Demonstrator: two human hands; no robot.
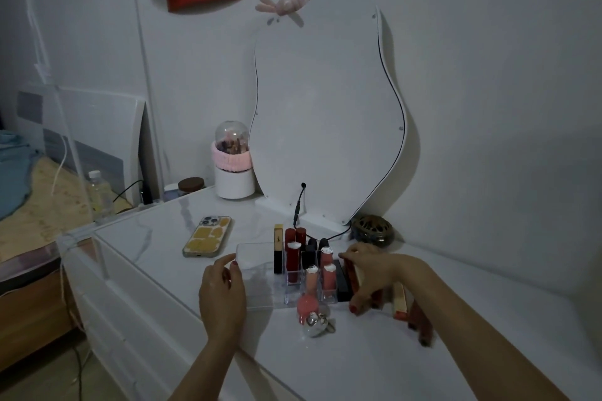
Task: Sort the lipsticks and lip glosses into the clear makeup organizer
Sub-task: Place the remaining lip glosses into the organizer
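The clear makeup organizer (252, 257) stands on the white table (358, 352). Its right compartments hold several upright lipsticks and glosses, such as a black-and-gold tube (278, 247) and dark red tubes (293, 262). The left section looks empty. My left hand (221, 290) holds the organizer's left front corner, thumb on its rim. My right hand (371, 273) grips a dark red lipstick (351, 273) at the organizer's right side. A pink round gloss bottle (308, 304) lies in front. More tubes (400, 301) lie under my right forearm.
A phone (208, 236) lies left of the organizer. A wavy mirror (325, 114) leans on the wall behind, with a black cable (298, 208) and a brass bowl (373, 231) at its foot. A white jar with a pink band (233, 169) stands at the back left.
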